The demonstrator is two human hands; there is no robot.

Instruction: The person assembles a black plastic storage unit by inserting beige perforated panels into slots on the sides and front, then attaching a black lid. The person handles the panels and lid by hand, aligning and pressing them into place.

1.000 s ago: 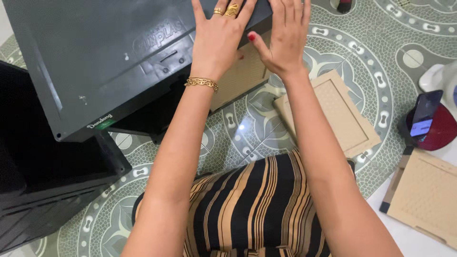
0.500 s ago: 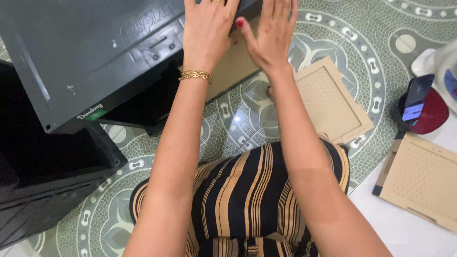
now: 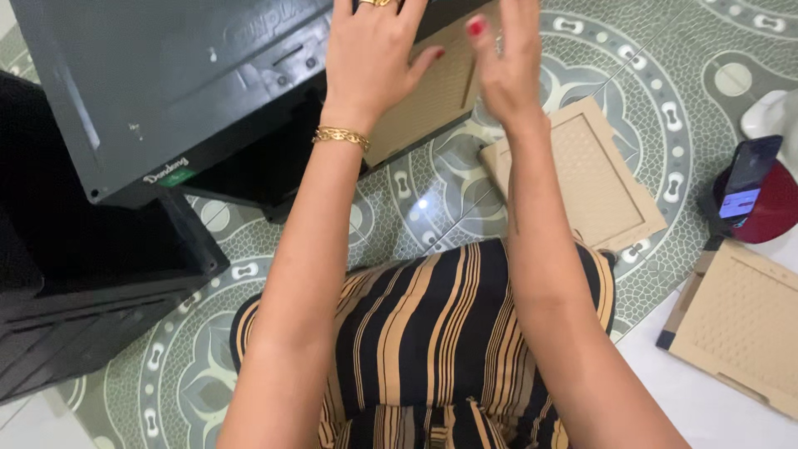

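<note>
My left hand [image 3: 371, 60], with gold rings and a gold bracelet, lies flat with fingers spread over the edge of a dark grey plastic crate [image 3: 166, 91] and a tan perforated cardboard panel [image 3: 426, 101] that sticks out from under it. My right hand [image 3: 504, 62] stands on edge just right of that panel, thumb apart, red nail showing. The fingertips of both hands run off the top of the picture. Neither hand visibly grips anything.
A black crate [image 3: 75, 274] sits at the left. Another tan panel [image 3: 600, 179] lies on the patterned floor mat, and a third [image 3: 740, 324] at the right on white floor. A phone [image 3: 748, 176] leans on a red round object [image 3: 773, 218]. My striped lap [image 3: 424, 349] fills the foreground.
Both hands have slid further forward, toward the top of the picture. The right hand has turned from flat on the panel to standing on edge.
</note>
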